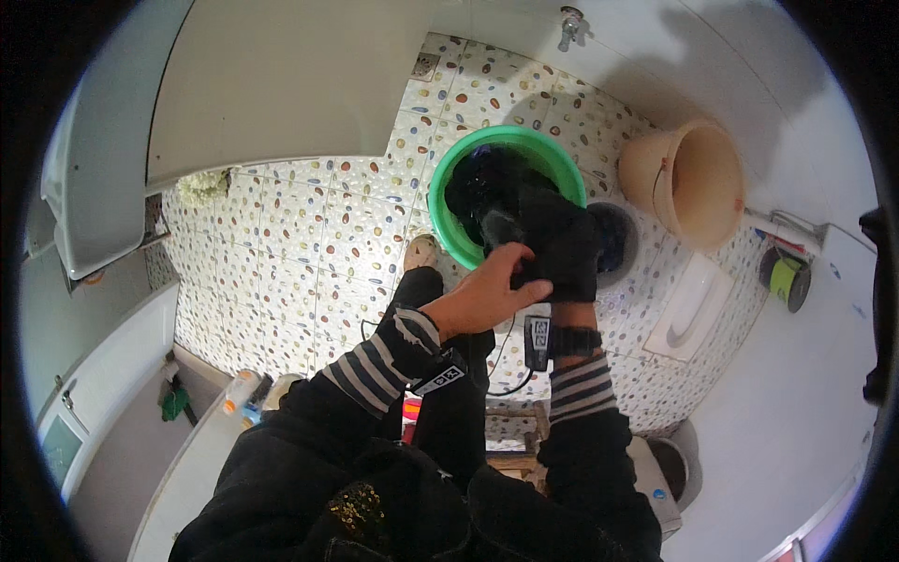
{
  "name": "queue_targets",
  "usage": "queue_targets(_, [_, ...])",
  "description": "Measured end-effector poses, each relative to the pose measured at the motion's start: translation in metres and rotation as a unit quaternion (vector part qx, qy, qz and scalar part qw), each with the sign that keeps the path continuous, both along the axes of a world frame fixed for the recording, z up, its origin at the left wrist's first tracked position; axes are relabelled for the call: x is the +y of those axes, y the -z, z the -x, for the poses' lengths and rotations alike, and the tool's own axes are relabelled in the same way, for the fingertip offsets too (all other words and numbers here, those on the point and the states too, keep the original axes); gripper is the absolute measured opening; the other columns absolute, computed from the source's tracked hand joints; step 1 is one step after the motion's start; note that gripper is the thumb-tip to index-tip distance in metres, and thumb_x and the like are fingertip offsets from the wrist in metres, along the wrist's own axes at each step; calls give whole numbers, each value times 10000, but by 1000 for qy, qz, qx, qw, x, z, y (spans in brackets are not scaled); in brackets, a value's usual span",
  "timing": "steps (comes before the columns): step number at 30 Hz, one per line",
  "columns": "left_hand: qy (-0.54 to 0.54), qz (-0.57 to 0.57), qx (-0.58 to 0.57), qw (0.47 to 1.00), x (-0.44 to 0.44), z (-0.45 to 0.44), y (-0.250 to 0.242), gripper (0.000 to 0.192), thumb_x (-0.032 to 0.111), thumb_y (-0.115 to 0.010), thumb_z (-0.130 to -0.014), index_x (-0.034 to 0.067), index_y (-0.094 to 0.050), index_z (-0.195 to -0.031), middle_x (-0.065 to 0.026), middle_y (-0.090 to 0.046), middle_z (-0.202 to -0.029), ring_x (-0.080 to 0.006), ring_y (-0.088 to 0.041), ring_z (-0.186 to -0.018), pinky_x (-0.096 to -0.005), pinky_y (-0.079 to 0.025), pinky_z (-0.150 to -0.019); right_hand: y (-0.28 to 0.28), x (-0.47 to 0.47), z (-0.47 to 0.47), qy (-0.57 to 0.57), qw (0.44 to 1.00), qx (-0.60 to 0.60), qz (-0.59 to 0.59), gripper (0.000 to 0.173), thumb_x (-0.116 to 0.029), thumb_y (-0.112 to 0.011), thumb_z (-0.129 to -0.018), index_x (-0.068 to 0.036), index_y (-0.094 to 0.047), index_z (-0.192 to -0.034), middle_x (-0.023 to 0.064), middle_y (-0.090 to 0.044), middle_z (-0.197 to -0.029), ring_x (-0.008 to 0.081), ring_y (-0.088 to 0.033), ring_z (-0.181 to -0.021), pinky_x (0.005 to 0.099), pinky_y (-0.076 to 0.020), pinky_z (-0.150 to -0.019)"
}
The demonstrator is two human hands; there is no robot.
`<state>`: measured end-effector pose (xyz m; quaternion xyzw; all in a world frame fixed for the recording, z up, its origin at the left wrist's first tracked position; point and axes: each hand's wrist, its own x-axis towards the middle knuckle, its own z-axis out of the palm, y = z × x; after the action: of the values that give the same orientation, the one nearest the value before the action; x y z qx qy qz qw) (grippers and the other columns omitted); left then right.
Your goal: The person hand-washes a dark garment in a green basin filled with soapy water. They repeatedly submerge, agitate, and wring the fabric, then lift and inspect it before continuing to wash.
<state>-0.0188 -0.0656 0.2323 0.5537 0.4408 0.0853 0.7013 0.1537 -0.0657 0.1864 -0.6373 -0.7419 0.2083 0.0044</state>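
Note:
A green plastic basin point(441, 211) stands on the patterned tile floor with wet black cloth point(484, 183) in it. My left hand point(491, 288) has its thumb and fingers around the near left edge of a raised black fabric piece point(562, 246), which hangs over the basin's right rim. My right hand point(572, 270) is covered by that dark fabric; only the wrist, with a black strap, shows below it. Whether its fingers are closed is hidden.
A cream plastic bucket point(702, 186) lies tilted at the right, near a dark round container point(614, 239). Beyond are a white squat toilet point(692, 305) and a wall tap point(570, 28). Bottles point(242, 390) stand at lower left. A wooden stool point(516, 460) is near my legs.

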Motion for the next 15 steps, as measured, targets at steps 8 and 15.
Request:
queue_targets(8, [-163, -108, -16, 981, -7, -5, 51, 523, 341, -616, -936, -7, -439, -1285, -224, -539, -1197, -302, -551, -1119, -368, -445, -935, -21, -17, 21, 113, 958, 197, -173, 134, -175, -584, -865, -75, -660, -913, 101, -663, -887, 296, -638, -856, 358, -505, -701])
queue_targets(15, [-125, -29, -29, 991, -18, -16, 44, 516, 313, -559, -960, -17, -430, -1335, -246, -638, -1101, -379, -624, -1024, -400, -468, -894, 17, -39, 5, 349, 792, 500, -19, 140, -138, -586, -876, -50, -651, -963, 94, -665, -926, 247, -628, -855, 338, -505, -725])
